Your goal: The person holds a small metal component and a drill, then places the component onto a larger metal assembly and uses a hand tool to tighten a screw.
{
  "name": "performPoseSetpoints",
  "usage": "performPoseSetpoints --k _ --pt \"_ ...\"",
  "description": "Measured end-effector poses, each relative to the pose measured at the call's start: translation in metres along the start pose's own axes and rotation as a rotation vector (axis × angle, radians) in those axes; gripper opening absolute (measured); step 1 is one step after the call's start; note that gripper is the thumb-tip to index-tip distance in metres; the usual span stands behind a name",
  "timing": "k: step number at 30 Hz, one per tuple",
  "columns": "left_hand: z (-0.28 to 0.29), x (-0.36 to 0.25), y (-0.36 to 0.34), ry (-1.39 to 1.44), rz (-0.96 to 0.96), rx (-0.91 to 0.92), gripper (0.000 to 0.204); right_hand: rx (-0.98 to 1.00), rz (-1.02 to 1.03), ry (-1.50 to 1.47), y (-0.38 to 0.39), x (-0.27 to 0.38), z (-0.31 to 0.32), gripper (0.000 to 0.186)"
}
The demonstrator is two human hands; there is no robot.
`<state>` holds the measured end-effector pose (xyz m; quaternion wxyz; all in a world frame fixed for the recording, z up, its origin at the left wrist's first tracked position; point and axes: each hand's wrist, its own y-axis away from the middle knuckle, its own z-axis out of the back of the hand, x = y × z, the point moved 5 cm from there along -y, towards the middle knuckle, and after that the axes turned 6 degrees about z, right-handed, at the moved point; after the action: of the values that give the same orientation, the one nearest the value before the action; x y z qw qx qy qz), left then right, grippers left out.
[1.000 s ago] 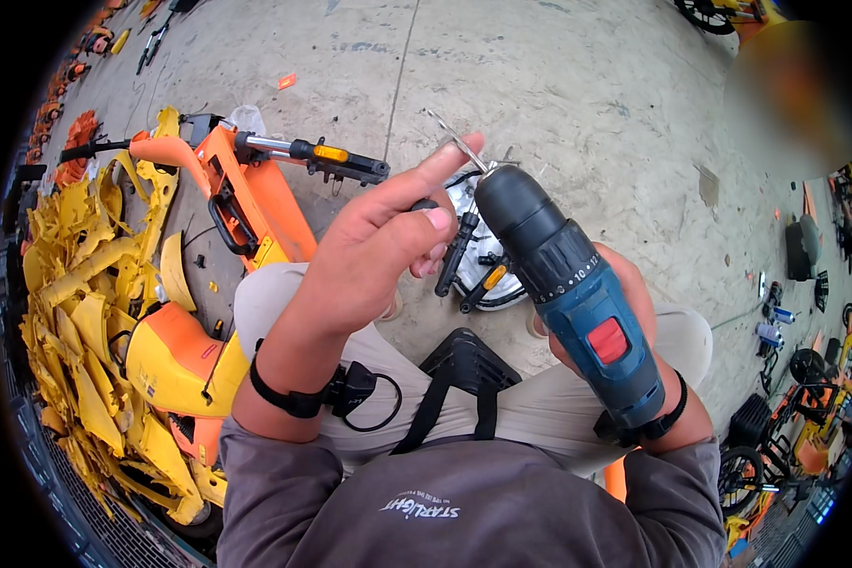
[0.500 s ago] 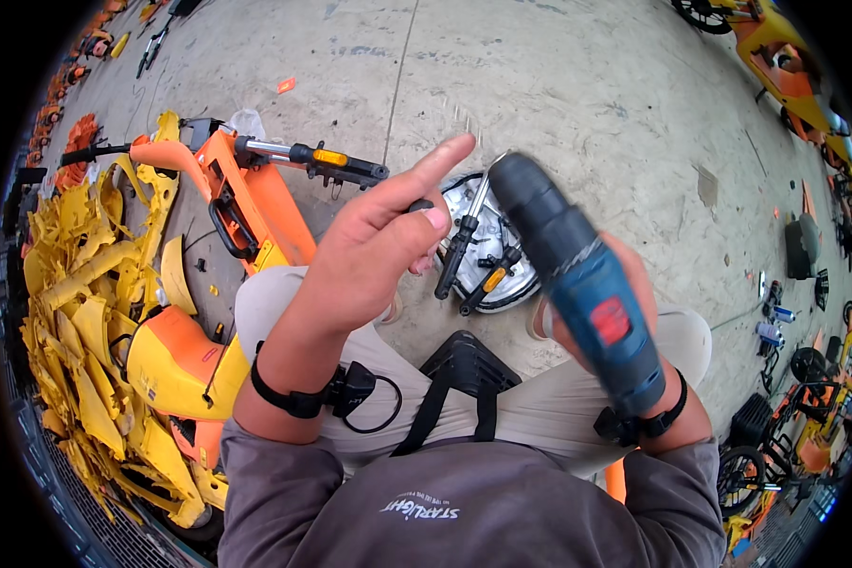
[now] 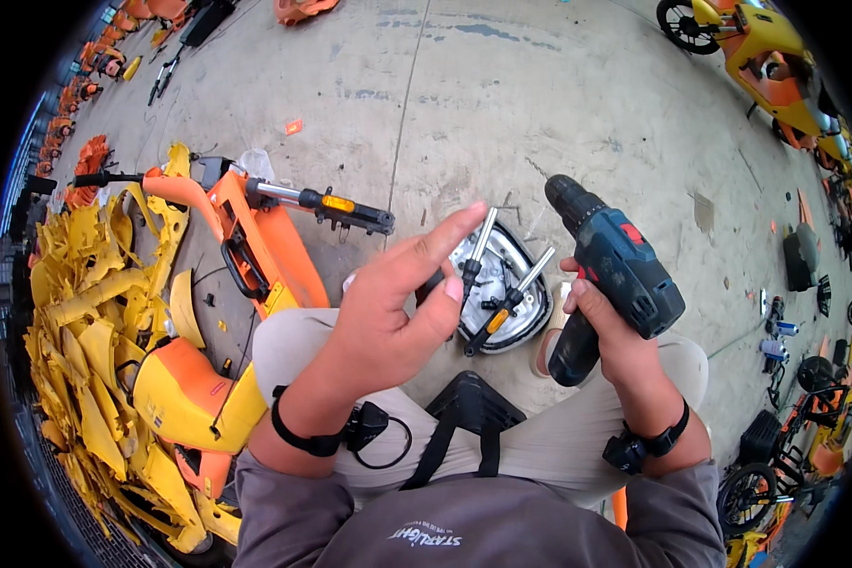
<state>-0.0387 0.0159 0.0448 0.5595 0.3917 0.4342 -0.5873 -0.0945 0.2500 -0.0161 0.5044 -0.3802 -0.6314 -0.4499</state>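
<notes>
My left hand [image 3: 398, 308] is half curled, index finger extended, around a small dark object [image 3: 423, 284] that is mostly hidden. My right hand [image 3: 613, 346] grips the handle of a blue-black cordless drill [image 3: 625, 275], with a thin bit [image 3: 540, 172] pointing up-left. The two hands are apart. Between and beyond them, an oval silver-and-black housing [image 3: 530, 331] lies on the floor with two short fork legs [image 3: 497, 317] on it, one with an orange reflector.
An orange scooter frame [image 3: 289, 270] with a fork lies left, before a pile of broken yellow panels [image 3: 90, 388]. A yellow-orange scooter [image 3: 767, 66] is at upper right, a black box [image 3: 803, 260] and scattered parts at right. A black seat [image 3: 473, 407] is between my legs.
The drill has swung right and tilted, away from my left index finger. My left hand has shifted slightly, and the whole view sits a little lower in the picture.
</notes>
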Motion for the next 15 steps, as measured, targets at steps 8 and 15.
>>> performPoseSetpoints --k 8,15 --pt "-0.034 0.033 -0.012 0.326 0.136 0.051 0.027 0.072 0.313 0.318 -0.002 -0.004 -0.001 0.068" --pt "-0.056 0.051 -0.019 0.623 0.480 0.120 0.039 0.155 0.561 0.440 0.000 0.006 -0.023 0.093"
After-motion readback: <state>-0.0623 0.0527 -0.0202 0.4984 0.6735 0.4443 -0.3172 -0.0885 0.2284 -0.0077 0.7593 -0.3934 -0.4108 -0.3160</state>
